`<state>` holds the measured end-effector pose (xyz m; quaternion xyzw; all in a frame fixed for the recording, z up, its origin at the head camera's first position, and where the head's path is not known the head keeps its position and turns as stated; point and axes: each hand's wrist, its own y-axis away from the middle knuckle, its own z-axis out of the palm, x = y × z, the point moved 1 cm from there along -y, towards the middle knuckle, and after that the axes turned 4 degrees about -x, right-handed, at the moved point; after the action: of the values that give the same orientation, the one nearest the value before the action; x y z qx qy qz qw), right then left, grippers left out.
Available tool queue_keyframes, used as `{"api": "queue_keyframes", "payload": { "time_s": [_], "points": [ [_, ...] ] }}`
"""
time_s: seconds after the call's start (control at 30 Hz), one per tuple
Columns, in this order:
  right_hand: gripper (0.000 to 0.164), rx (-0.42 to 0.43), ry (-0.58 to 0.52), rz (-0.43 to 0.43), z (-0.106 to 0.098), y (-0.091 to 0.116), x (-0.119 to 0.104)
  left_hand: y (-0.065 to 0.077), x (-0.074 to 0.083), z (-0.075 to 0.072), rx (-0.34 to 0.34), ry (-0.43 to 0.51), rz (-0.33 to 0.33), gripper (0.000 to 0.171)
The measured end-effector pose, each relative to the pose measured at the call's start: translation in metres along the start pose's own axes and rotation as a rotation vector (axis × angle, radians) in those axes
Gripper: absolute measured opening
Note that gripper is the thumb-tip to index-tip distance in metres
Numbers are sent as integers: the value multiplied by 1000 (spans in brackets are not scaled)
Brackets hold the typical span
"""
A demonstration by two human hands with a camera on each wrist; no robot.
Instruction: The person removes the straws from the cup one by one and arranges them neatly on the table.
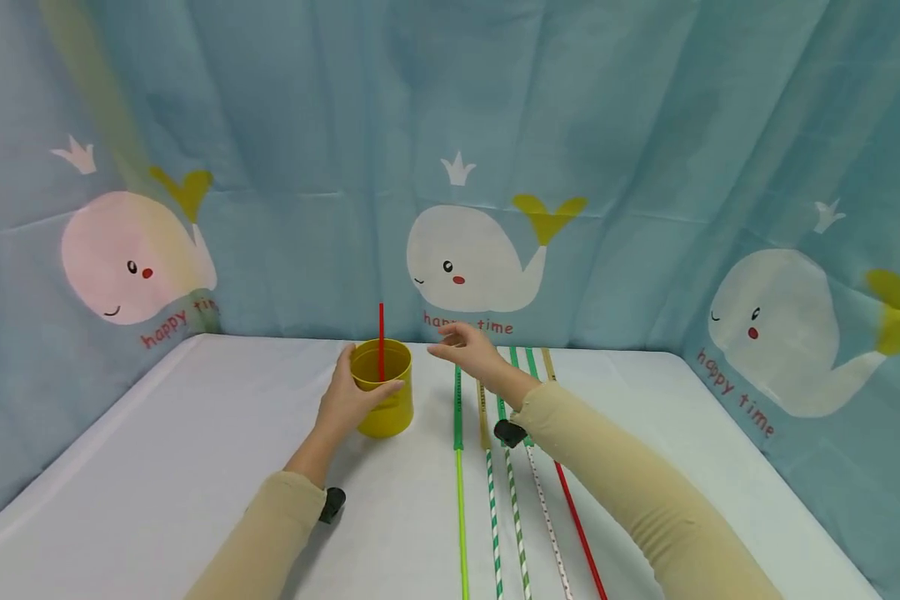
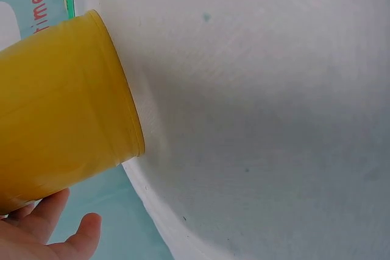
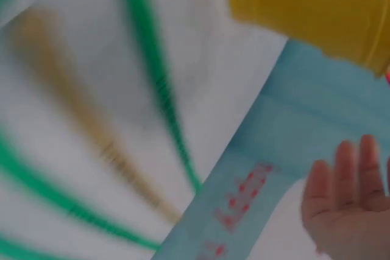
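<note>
A yellow cup (image 1: 393, 408) stands upright on the white table, with a thin red straw (image 1: 381, 333) rising out of it. My left hand (image 1: 345, 404) holds the cup from the left, thumb at the front and fingers round the far left side. In the left wrist view, the cup (image 2: 67, 108) hides part of that hand. To the right of the cup, my right hand (image 1: 476, 354) hovers with nothing in it, its fingers loosely bent. Below it lie several long straws, including a light green straw (image 1: 461, 517) and a red straw (image 1: 581, 533).
The straws continue from printed green and tan strips, such as a green strip (image 1: 458, 408) and a tan strip (image 1: 483, 417), side by side right of the cup. Behind the white table (image 1: 157, 467) hangs a blue curtain (image 1: 307, 167) with whale prints.
</note>
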<state>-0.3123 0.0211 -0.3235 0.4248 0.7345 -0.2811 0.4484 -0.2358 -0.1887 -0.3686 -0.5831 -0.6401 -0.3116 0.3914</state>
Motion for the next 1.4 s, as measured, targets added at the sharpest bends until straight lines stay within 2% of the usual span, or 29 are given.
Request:
{"api": "queue_keyframes", "payload": {
  "time_s": [0.2, 0.33, 0.53, 0.73, 0.9, 1.07, 1.4],
  "points": [
    [65, -47, 18, 44, 39, -31, -18, 1, 0, -1, 19, -7, 13, 109],
    [66, -32, 31, 60, 57, -47, -23, 3, 0, 1, 33, -23, 16, 106],
    [64, -4, 34, 55, 66, -57, -23, 3, 4, 8, 48, -21, 3, 104],
    [46, 43, 48, 3, 69, -62, -24, 3, 6, 8, 57, -28, -6, 106],
    [34, 87, 27, -35, 66, -60, -24, 4, 4, 4, 63, -21, -11, 105],
    [32, 116, -28, -69, 50, -42, -31, 3, 5, 4, 52, -9, 4, 106],
    [35, 158, -299, -173, 0, 8, -54, 4, 4, 0, 15, 25, -34, 108]
  ]
}}
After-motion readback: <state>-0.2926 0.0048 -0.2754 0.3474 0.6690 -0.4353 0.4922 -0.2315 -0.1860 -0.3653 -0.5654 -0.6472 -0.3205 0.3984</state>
